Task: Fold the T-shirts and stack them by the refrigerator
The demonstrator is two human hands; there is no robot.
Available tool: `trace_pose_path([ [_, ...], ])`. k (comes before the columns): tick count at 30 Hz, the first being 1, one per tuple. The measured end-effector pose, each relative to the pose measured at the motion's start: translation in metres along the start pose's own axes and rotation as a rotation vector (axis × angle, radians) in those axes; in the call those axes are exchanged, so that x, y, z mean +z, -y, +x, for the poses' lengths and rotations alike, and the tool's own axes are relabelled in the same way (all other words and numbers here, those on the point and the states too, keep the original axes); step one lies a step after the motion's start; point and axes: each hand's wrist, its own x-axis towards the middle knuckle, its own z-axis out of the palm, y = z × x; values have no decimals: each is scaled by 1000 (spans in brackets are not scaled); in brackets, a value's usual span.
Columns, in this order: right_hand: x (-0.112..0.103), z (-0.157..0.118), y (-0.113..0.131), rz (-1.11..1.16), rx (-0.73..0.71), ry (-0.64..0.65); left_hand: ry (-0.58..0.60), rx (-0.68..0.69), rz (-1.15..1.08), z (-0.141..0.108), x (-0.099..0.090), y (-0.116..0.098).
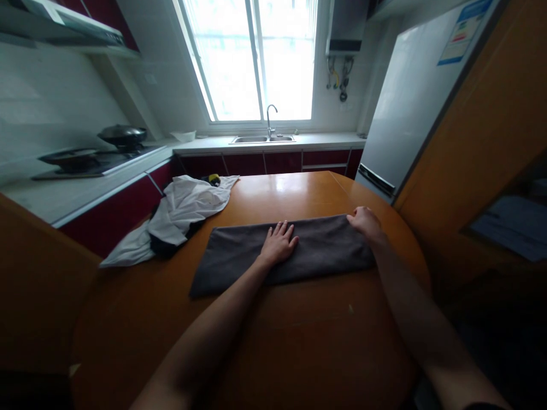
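Currently, rumpled white fabric [194, 196] lies at the left of the table [307, 330]; across the table's middle stretches the folded grey cloth [231, 250], the left hand [280, 244] resting flat on it, grasping nothing, and the right hand [365, 221] pinching its far right corner.

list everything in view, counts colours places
wooden table: 1, orange, centre
folded cloth: 1, dark grey, on table
crumpled cloth: 1, white, table's left
fabric: count unclear, black, under crumpled cloth
small object: 1, yellow-black, beside crumpled cloth
cooktop: 1, black, left
metal pans: 2, dark, on cooktop
range hood: 1, grey, upper left
bowl: 1, white, on counter
sliding window: 1, white, back centre
steel sink with tap: 1, silver, below window
cabinets: several, dark red, below counter
water heater: 1, grey, upper right
fridge: 1, grey, right
left hand: 1, flat on folded cloth
right hand: 1, holding folded cloth's corner
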Motion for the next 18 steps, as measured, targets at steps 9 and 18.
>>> trace_pose_path([
  [9, 7, 10, -30, 210, 184, 364, 6, -7, -12, 1, 0, 0],
  [18, 1, 9, -32, 341, 195, 421, 8, -4, -1, 1, -1, 0],
])
